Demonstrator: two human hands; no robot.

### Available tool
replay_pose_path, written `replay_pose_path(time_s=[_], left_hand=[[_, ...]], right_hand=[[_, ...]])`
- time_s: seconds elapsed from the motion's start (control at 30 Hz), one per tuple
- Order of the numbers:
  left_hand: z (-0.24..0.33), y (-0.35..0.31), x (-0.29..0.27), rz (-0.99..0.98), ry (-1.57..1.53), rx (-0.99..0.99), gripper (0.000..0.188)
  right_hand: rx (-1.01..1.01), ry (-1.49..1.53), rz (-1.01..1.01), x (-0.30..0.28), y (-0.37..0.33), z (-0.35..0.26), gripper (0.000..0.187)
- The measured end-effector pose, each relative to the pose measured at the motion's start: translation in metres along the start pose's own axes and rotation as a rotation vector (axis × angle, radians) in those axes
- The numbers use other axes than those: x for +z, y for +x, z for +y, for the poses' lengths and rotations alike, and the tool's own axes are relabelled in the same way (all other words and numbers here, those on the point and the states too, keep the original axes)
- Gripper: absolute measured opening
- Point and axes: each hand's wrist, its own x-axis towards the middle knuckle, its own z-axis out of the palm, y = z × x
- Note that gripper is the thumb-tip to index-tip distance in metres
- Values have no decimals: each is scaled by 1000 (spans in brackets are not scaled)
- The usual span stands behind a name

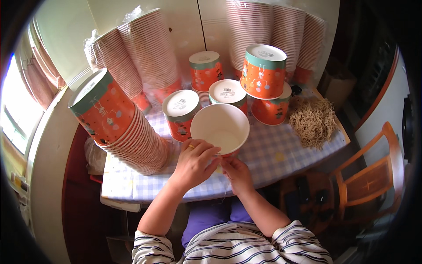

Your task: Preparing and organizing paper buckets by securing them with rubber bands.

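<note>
Both hands meet at the near side of the open bucket

Through the head view I have the open bucket between my forearms and the far side of the counter, its white inside facing up toward me. I can't tell whether its base rests on the checked cloth. My forearms rise from wide-set elbows and slant inward, so the wrists converge on the bucket's near side.

My left hand is palm down, its back toward me, wrist nearly in line with the forearm. Its fingers stretch across the near-left part of the bucket's rim and the thumb points right. The fingertips touch there, but I can't tell whether they clamp the wall.

My right hand sits lower, just below the near rim, knuckles turned outward and fingers curled toward the thumb. Its tips come close to the left thumb, nearly touching. A thin pale strand hangs beneath it; whether the fingers pinch that or the bucket, I can't tell.

Just left of the open bucket stands an upturned orange bucket, and farther left a leaning bucket stack. Well to its right lies a tan stringy tangle. Beyond it, plastic-wrapped stacks line the wall.
</note>
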Motion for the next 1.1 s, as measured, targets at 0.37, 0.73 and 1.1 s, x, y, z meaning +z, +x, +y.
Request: replay_pose_path(time_s=[0.37,0.73,1.1], left_hand=[[-9,7,16,31,-63,155,41],[-16,10,12,11,-116,245,51],[-17,15,8,19,-183,228,43]], right_hand=[[30,50,35,4,1,-2,12],[44,77,5,8,-4,-2,8],[40,79,-14,8,-6,-2,9]])
